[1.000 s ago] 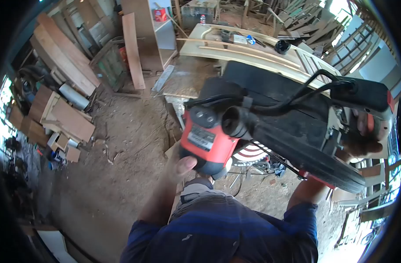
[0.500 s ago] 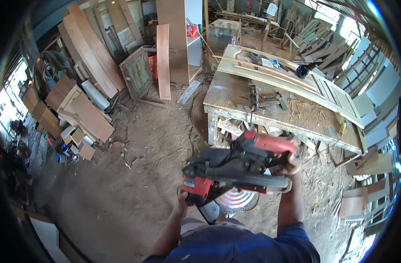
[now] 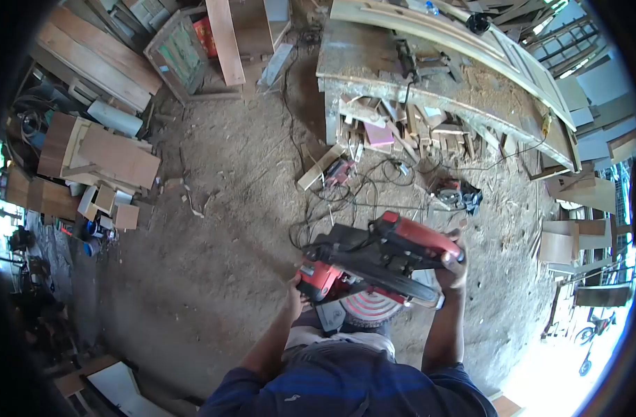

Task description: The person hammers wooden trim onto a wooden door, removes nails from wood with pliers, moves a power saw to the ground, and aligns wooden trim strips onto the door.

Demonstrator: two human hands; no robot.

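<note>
A red and black miter saw (image 3: pixel 380 264) is held in front of my body, off the ground. Its round blade (image 3: pixel 370 306), marked with red and white rings, shows on the side nearest me. My left hand (image 3: pixel 296 297) grips the saw low by its red motor housing, with its fingers partly hidden behind the body. On the other side, my right hand (image 3: pixel 453 267) is wrapped round the end by the long red handle.
A wooden workbench (image 3: pixel 363 59) carries long panels and sawdust, with offcuts (image 3: pixel 415 128) beneath. On the dirt floor ahead lie looped cables (image 3: pixel 363 187), a red power tool (image 3: pixel 339 172) and another tool (image 3: pixel 457 196). Boards (image 3: pixel 113 156) lean at the left.
My view has tilted downward, bringing the floor tools and cables into sight. Both hands keep their hold on the miter saw, which stays close to my body.
</note>
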